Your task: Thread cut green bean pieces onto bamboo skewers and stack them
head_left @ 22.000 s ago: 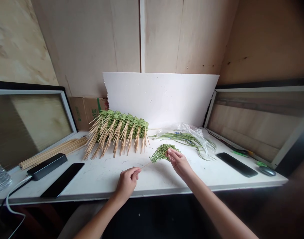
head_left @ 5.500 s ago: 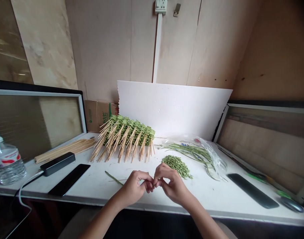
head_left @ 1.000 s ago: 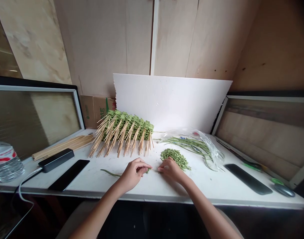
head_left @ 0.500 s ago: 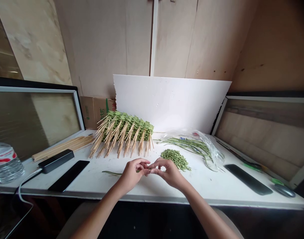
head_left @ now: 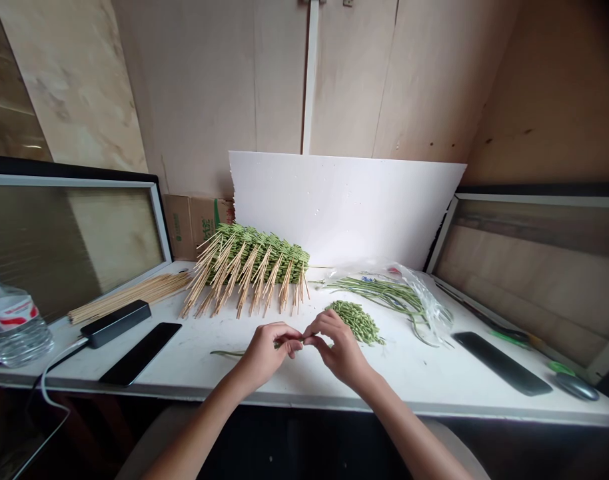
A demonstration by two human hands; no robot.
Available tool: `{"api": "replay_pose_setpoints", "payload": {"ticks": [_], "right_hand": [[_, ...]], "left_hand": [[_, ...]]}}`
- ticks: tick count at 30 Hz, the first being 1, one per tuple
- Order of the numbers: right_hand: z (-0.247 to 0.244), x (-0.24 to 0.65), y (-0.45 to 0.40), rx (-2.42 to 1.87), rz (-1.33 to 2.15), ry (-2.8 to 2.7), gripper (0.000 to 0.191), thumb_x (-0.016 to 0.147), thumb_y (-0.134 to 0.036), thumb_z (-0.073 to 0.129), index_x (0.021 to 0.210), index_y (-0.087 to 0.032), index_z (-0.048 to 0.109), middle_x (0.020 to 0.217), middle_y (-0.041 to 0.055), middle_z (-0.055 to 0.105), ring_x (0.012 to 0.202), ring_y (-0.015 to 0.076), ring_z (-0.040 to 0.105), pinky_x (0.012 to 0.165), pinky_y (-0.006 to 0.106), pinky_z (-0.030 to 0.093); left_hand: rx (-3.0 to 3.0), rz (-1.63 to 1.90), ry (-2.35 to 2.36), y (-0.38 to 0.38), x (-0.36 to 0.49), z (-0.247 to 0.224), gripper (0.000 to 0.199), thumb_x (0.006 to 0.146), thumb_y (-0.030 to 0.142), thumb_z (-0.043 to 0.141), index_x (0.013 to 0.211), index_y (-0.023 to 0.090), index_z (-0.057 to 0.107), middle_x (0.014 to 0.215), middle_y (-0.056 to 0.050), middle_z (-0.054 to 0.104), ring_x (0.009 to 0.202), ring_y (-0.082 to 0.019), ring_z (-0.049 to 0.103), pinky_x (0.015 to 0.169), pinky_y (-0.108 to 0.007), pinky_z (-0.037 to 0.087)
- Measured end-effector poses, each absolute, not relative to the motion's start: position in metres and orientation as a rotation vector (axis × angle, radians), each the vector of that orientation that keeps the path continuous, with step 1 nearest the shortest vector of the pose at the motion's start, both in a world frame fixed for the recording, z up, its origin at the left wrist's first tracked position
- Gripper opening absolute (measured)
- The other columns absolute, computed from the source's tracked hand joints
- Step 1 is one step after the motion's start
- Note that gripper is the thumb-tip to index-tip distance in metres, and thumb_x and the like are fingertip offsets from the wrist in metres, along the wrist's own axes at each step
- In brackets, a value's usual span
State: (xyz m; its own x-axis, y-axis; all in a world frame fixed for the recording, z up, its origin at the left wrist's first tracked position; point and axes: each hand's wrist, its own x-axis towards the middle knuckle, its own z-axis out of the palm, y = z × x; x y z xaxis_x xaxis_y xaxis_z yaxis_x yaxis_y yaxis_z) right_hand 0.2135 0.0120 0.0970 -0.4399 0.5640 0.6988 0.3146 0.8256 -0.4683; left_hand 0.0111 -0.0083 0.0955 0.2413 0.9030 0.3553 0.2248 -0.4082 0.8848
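Observation:
A thin green stem that looks like a garlic scape [head_left: 226,353] runs through my left hand [head_left: 265,347], its tail sticking out to the left over the table. My left thumb and fingers are closed around it. At its other end my right hand [head_left: 337,340] pinches the tip, the fingertips of both hands almost touching. The exact spot between the fingertips is partly hidden. Just behind my right hand lies a heap of short cut green pieces [head_left: 357,322]. Further back on the left, a stack of green pieces threaded on skewers [head_left: 264,250] has its bare stick ends pointing toward me.
Long green scapes [head_left: 379,288] lie by a clear plastic bag [head_left: 432,313] at the back right. Loose bamboo skewers [head_left: 134,295], a black box [head_left: 115,323], a phone [head_left: 140,353] and a water bottle [head_left: 14,323] are left. A dark slab [head_left: 502,363] and a mouse [head_left: 577,385] lie right.
My right hand's fingers have shifted slightly, with the fingertips drawn a little apart from my left hand's. Both hands stay over the same spot; the view has moved slightly.

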Motion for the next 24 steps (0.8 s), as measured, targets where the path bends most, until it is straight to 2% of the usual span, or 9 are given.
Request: {"api": "replay_pose_setpoints", "payload": {"ticks": [4, 7, 11, 14, 17, 21, 24], "right_hand": [[0.092, 0.209, 0.011, -0.627, 0.434, -2.003, 0.022, 0.1, -0.021, 0.057, 0.085, -0.025, 0.072, 0.08, 0.0055, 0.068, 0.088, 0.025, 0.055, 0.084, 0.041, 0.046], [0.088, 0.207, 0.011, -0.639, 0.557, -1.949, 0.022, 0.098, -0.033, 0.064, 0.08, -0.025, 0.072, 0.079, 0.0053, 0.069, 0.089, 0.0252, 0.057, 0.086, 0.041, 0.046], [0.088, 0.208, 0.013, -0.611, 0.707, -1.902, 0.036, 0.094, -0.054, 0.066, 0.076, -0.024, 0.072, 0.076, 0.0055, 0.068, 0.086, 0.0247, 0.06, 0.085, 0.04, 0.047], [0.092, 0.213, 0.017, -0.594, 0.771, -1.918, 0.039, 0.092, -0.059, 0.067, 0.076, -0.024, 0.074, 0.074, 0.0054, 0.069, 0.082, 0.0241, 0.062, 0.084, 0.039, 0.049], [0.093, 0.224, 0.026, -0.739, 0.64, -1.96, 0.032, 0.09, -0.055, 0.072, 0.082, -0.025, 0.079, 0.081, 0.0068, 0.073, 0.086, 0.0249, 0.063, 0.085, 0.04, 0.049], [0.078, 0.243, 0.048, -1.019, 0.465, -2.024, 0.031, 0.096, -0.051, 0.065, 0.094, -0.025, 0.082, 0.089, 0.0093, 0.075, 0.089, 0.0279, 0.062, 0.082, 0.042, 0.049], [0.061, 0.254, 0.061, -1.14, 0.45, -2.083, 0.028, 0.096, -0.045, 0.064, 0.094, -0.023, 0.082, 0.092, 0.0104, 0.076, 0.091, 0.0297, 0.062, 0.082, 0.043, 0.049]], "left_hand": [[1.86, 1.177, 0.993, -0.012, 0.014, 0.097, 0.016, 0.085, 0.017, 0.065, 0.077, 0.016, 0.078, 0.076, -0.006, 0.069, 0.069, -0.018, 0.065, 0.074, -0.032, 0.054], [1.88, 1.19, 0.93, -0.011, 0.013, 0.094, 0.024, 0.081, 0.008, 0.057, 0.073, 0.016, 0.078, 0.071, -0.004, 0.066, 0.067, -0.016, 0.062, 0.069, -0.029, 0.052], [1.872, 1.175, 0.839, -0.009, 0.011, 0.091, 0.028, 0.079, 0.005, 0.053, 0.073, 0.015, 0.078, 0.073, -0.006, 0.069, 0.067, -0.016, 0.063, 0.067, -0.028, 0.053], [1.831, 1.173, 0.798, -0.008, 0.01, 0.09, 0.024, 0.083, 0.01, 0.056, 0.075, 0.015, 0.078, 0.074, -0.006, 0.07, 0.065, -0.016, 0.064, 0.067, -0.029, 0.054], [1.794, 1.172, 0.831, -0.005, 0.009, 0.088, 0.021, 0.091, 0.022, 0.061, 0.087, 0.015, 0.08, 0.081, -0.007, 0.071, 0.061, -0.014, 0.061, 0.065, -0.03, 0.054], [1.805, 1.205, 1.005, 0.002, 0.005, 0.081, 0.028, 0.096, 0.034, 0.06, 0.099, 0.015, 0.08, 0.087, -0.009, 0.071, 0.061, -0.013, 0.056, 0.062, -0.028, 0.05], [1.833, 1.206, 1.05, 0.006, 0.003, 0.075, 0.034, 0.099, 0.04, 0.056, 0.104, 0.016, 0.079, 0.093, -0.01, 0.071, 0.068, -0.015, 0.058, 0.067, -0.029, 0.051]]}}
